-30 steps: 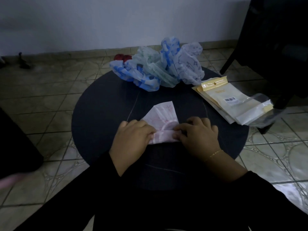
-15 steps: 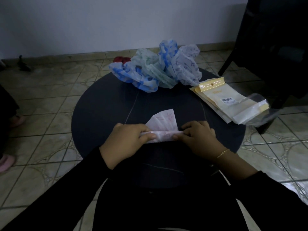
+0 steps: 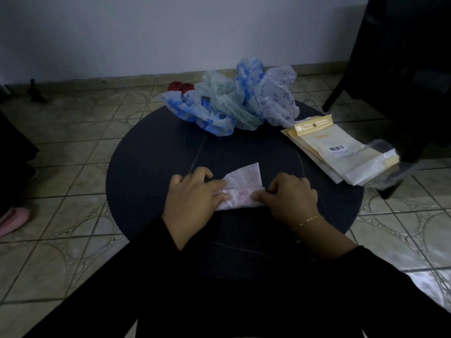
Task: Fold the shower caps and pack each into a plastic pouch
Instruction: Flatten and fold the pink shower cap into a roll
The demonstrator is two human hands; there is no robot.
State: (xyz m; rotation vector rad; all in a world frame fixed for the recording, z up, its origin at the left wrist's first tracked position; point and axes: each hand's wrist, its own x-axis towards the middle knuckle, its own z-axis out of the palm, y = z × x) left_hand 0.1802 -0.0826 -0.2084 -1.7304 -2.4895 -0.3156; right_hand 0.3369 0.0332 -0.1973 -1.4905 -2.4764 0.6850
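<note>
Lying on the tabletop (image 3: 151, 172) between both grips: pink cap (image 3: 240, 189). Pinching its left end, left hand (image 3: 195, 196); pinching its right end, right hand (image 3: 290, 198). Beyond, loose caps (image 3: 231, 103) and pouches (image 3: 341, 152).

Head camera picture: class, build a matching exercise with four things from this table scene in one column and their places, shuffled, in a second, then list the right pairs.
Things
1. pink shower cap
2. pile of unfolded caps
3. stack of plastic pouches
4. red object

Places
A. right edge of the table
B. floor beyond the table
C. between both hands
D. far side of the table

Pairs: 1-C, 2-D, 3-A, 4-B
</note>
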